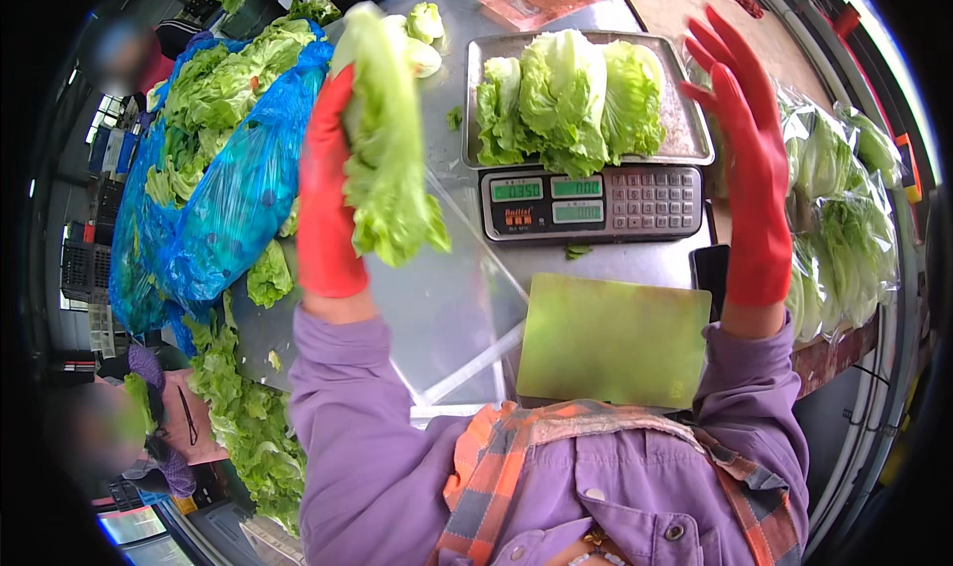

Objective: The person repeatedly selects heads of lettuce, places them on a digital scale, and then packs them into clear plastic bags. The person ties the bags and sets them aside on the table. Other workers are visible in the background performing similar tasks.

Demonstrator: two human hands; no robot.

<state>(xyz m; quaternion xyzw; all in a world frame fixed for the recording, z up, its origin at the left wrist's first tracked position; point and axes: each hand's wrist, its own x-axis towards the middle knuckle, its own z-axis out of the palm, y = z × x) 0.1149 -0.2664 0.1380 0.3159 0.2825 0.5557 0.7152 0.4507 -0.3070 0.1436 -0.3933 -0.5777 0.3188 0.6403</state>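
Note:
My left hand [331, 194], in a red rubber glove, grips a head of leafy lettuce [387, 164] above the metal table, left of the scale. My right hand [744, 149], gloved in red too, is raised at the right edge of the scale's tray with its fingers apart and holds nothing. On the steel tray [692, 153] of the digital scale [592, 202] lie three heads of lettuce [563, 97] side by side. The scale's green displays are lit. A green board or sheet [614, 340] lies between the scale and my body.
Blue plastic bags [231, 186] of lettuce stand at the left, above a leafy pile [253, 432]. Bagged greens [841, 208] lie at the right. A dark phone-like object [711, 275] is beside the green sheet. Clear plastic [439, 305] covers the table's middle. Other people are at the left and top.

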